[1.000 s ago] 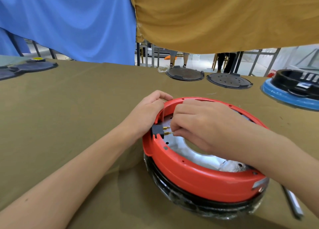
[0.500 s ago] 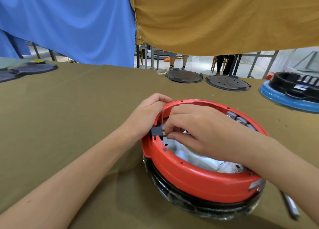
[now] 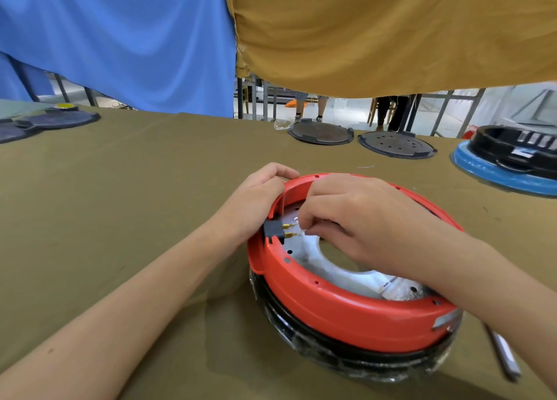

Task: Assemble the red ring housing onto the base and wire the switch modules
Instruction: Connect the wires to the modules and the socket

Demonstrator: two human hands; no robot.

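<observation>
1. One red ring (image 3: 346, 306), smooth glossy plastic, sits on a black base (image 3: 346, 360) on the desk (image 3: 120, 204).
2. One black plug block (image 3: 273, 230) in the ring's left wall, with two brass pins (image 3: 287, 230).
3. Left hand (image 3: 256, 201) curls over the ring's left rim; right hand (image 3: 346, 219) pinches a thin wire (image 3: 301, 232) at the pins.
4. Two dark round lids (image 3: 321, 133) far behind the ring, open cloth left of it.

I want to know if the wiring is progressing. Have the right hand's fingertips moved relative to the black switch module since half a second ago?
Yes. The right hand has drawn back rightward from the black switch module, exposing its two brass terminals.
</observation>
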